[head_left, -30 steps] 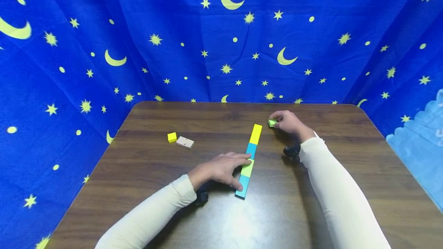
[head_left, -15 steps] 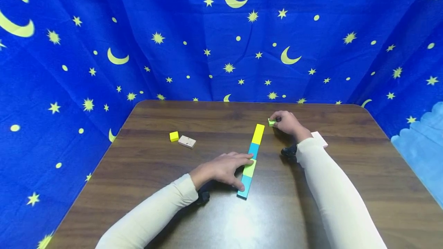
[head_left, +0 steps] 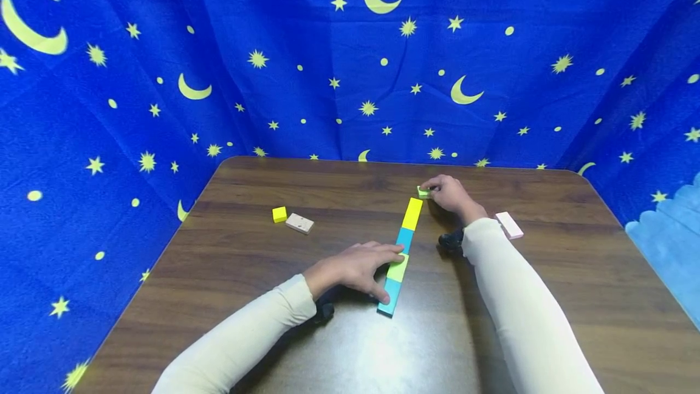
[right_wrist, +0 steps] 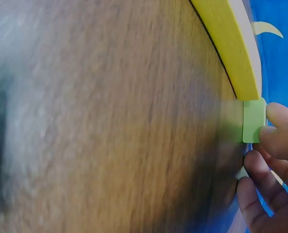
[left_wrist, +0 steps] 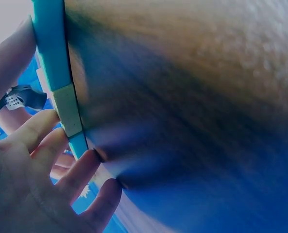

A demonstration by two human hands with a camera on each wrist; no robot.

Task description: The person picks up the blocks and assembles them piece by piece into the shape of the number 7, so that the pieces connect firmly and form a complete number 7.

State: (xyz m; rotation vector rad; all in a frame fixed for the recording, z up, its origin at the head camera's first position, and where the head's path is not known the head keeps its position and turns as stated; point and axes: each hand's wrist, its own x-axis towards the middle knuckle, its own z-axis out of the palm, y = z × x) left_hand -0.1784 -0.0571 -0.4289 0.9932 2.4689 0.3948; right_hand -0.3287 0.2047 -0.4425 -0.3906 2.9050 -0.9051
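A straight row of blocks lies on the table: a yellow block (head_left: 412,214) at the far end, then a blue block (head_left: 404,239), a light green block (head_left: 397,269) and another blue block (head_left: 389,303) nearest me. My left hand (head_left: 361,267) rests along the row's left side, fingers spread, with the thumb on the near blue block and a fingertip at the light green one. Thumb and fingers of my right hand (head_left: 451,193) pinch a small green block (right_wrist: 253,121) right by the yellow block's far end; whether the two touch is unclear.
On the left of the wooden table (head_left: 229,278) sit a small yellow block (head_left: 279,214) and a whitish block (head_left: 299,224). A pale pink block (head_left: 509,225) lies beside my right sleeve. Behind the table hangs a blue star-patterned curtain (head_left: 306,29).
The right hand has brought the small green block leftward to the yellow block's far end. The pale pink block has come out from behind the right sleeve. My left hand stays on the row.
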